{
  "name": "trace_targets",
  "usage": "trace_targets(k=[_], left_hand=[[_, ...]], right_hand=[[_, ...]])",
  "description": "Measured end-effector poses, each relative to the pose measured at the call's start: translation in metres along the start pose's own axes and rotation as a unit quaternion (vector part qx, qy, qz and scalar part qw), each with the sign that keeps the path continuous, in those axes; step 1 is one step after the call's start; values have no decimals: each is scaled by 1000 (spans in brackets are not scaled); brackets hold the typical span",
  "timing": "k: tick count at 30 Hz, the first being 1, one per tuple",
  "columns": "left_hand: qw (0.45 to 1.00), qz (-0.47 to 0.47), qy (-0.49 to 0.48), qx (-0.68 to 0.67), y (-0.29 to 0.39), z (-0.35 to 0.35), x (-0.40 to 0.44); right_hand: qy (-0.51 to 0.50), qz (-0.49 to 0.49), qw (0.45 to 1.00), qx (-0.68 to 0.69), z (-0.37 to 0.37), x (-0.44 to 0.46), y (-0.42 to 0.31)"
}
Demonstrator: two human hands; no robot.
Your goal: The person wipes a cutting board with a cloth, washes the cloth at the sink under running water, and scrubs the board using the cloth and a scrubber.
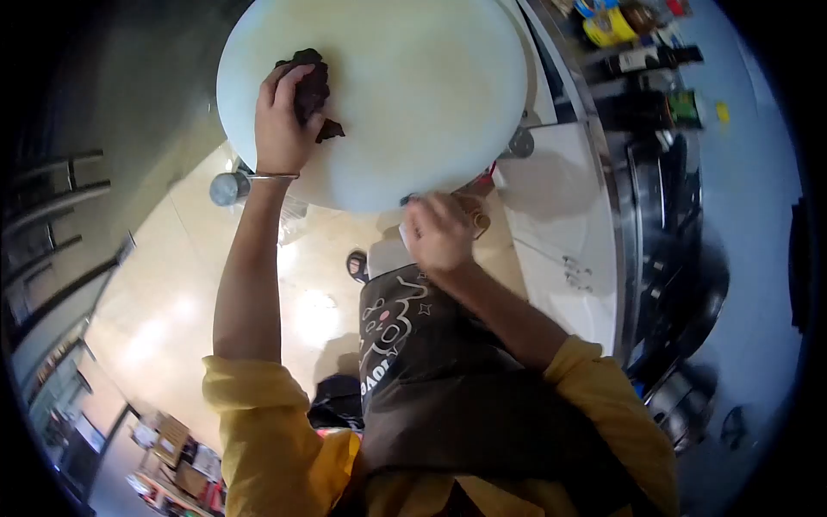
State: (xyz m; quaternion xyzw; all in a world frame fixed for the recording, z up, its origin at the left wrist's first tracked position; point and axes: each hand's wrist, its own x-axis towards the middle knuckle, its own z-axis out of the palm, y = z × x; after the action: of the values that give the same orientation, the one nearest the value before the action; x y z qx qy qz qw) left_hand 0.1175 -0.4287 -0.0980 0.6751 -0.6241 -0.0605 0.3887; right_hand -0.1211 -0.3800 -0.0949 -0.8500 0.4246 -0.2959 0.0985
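On the left part of a round white board point(413, 95) lies a dark, purplish-brown lump point(312, 90) with an uneven surface, perhaps meat. My left hand point(287, 121) rests over it, fingers and thumb curled round its near side. A small pointed flap point(330, 131) of the same dark stuff sticks out by the thumb. At the board's near edge, my right hand point(438, 228) is closed and slightly blurred. A small dark bit point(407, 199) shows at its fingertips; whatever else it grips is hidden.
Below the board's edge stand a grey cylindrical object point(228, 189) at left and another point(520, 143) at right. A white counter point(556, 215) runs along the right, with bottles point(650, 59) and dark pans point(689, 293) beyond it. A brown apron point(448, 379) covers my front.
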Motion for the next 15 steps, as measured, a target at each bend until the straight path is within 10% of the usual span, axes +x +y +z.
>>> trace_targets(k=[4, 8, 15], left_hand=[[999, 0, -12, -30, 4, 28, 6], [1000, 16, 8, -8, -11, -14, 0], [1000, 22, 3, -1, -12, -12, -1]], right_hand=[[-1, 154, 986, -59, -31, 24, 94], [65, 127, 989, -38, 7, -9, -10], [35, 215, 971, -100, -7, 12, 7]])
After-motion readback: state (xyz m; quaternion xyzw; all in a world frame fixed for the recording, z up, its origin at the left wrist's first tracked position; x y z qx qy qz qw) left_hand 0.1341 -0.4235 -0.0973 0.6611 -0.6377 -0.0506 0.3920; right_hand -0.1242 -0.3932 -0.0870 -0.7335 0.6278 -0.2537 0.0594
